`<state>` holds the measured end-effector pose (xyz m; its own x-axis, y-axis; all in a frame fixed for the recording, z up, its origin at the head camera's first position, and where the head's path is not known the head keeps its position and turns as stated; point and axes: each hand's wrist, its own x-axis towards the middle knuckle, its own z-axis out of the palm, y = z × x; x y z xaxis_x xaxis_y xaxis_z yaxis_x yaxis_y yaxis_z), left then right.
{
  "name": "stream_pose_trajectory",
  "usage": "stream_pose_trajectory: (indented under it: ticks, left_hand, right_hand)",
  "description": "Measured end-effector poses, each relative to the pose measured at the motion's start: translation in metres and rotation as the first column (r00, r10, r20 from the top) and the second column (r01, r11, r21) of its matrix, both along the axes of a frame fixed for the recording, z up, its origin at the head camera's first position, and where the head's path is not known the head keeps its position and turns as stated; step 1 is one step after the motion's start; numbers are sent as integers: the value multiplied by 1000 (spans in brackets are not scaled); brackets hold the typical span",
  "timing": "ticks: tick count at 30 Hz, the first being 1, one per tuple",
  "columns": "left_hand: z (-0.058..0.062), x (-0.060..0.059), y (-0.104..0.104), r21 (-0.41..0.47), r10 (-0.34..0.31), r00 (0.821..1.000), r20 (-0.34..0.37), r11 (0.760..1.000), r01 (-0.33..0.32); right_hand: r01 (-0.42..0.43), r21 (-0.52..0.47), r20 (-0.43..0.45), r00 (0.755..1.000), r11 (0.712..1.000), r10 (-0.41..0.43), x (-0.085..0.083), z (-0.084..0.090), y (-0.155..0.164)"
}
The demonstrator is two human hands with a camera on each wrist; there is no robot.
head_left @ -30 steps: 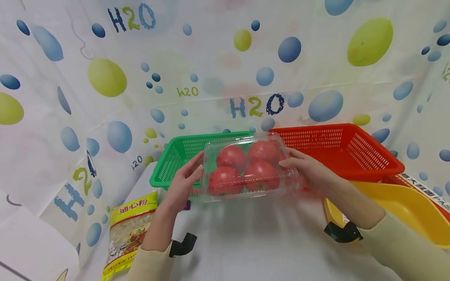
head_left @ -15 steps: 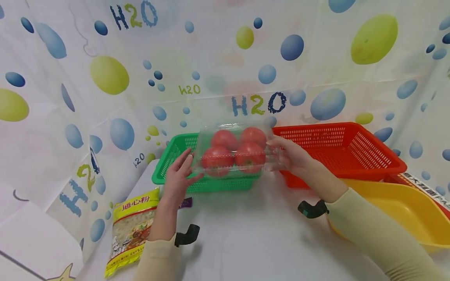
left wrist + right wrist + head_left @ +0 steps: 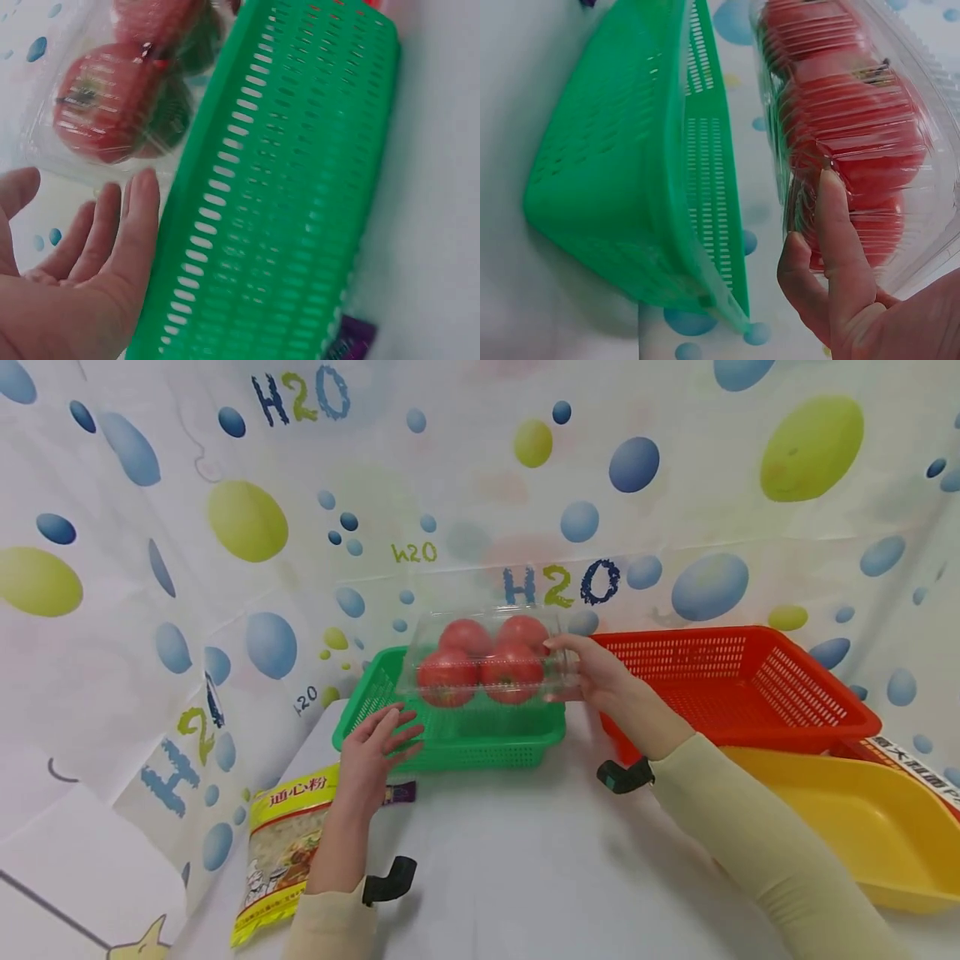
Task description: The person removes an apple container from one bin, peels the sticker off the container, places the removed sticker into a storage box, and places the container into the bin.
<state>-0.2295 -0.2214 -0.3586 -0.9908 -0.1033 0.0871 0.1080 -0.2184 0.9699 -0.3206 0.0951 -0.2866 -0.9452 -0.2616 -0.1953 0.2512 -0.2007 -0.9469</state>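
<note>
A clear plastic box of several red tomatoes (image 3: 480,664) hangs above the green basket (image 3: 450,753). My right hand (image 3: 600,672) grips the box by its right end, thumb on top; in the right wrist view the fingers (image 3: 840,240) press against the ribbed clear wall. Off the box's left end, my left hand (image 3: 375,745) has its fingers spread and holds nothing. The left wrist view shows that hand's fingertips just short of the box, beside the basket's rim (image 3: 202,142).
A red basket (image 3: 750,727) stands at the back right, with a yellow tray (image 3: 877,827) before it. A yellow-and-clear pasta bag (image 3: 288,852) lies at the left. A small purple packet (image 3: 401,792) lies in front of the green basket.
The tomato box has moved away from me and left, over the green basket, carried by the right hand. My left hand has come off the box's left end.
</note>
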Motion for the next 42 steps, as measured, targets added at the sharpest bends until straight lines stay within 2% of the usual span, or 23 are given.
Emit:
stream_pose_trajectory:
  ticks: [3, 6, 10, 14, 18, 22, 25, 28, 31, 35, 39, 42]
  left_hand:
    - [-5, 1, -4, 5, -49, 998, 46, 999, 49]
    - [-10, 2, -10, -33, -106, 990, 94, 993, 110]
    - [-19, 4, -20, -84, -202, 963, 176, 972, 219]
    - [-27, 5, -29, -60, -252, 941, 225, 961, 271]
    - [-33, 6, -33, -51, -222, 945, 241, 969, 241]
    - [-36, 8, -32, -30, -166, 956, 244, 984, 178]
    - [-39, 9, -29, 39, -124, 963, 240, 992, 118]
    - [-42, 8, -23, 130, -78, 970, 228, 990, 49]
    - [-45, 7, -17, 213, -27, 977, 209, 977, -19]
    - [-46, 7, -11, 321, 13, 983, 186, 944, -73]
    - [-46, 8, -5, 409, 7, 985, 172, 909, -78]
    - [-46, 9, -1, 444, -4, 986, 168, 893, -72]
  right_hand:
    - [8, 3, 10, 1000, 1000, -8, -5, 5, -5]
    - [13, 7, 20, 1000, 1000, -13, -10, 8, -11]
    - [4, 8, 36, 999, 1000, -4, -16, 5, -17]
    - [-4, 13, 38, 999, 1000, 4, -23, -2, -22]
    - [0, 14, 29, 1000, 1000, 0, -28, -8, -28]
    - [14, 19, 36, 999, 1000, -14, -32, -13, -34]
    - [5, 24, 52, 999, 1000, -7, -33, -15, -39]
    - [-27, 30, 54, 998, 999, 25, -36, -15, -43]
    - [-42, 32, 36, 999, 999, 41, -41, -12, -47]
    - [-34, 28, 30, 999, 999, 33, -48, -8, -55]
    - [-28, 40, 58, 998, 999, 26, -56, -9, -58]
    - [-35, 58, 67, 997, 998, 31, -63, -13, -59]
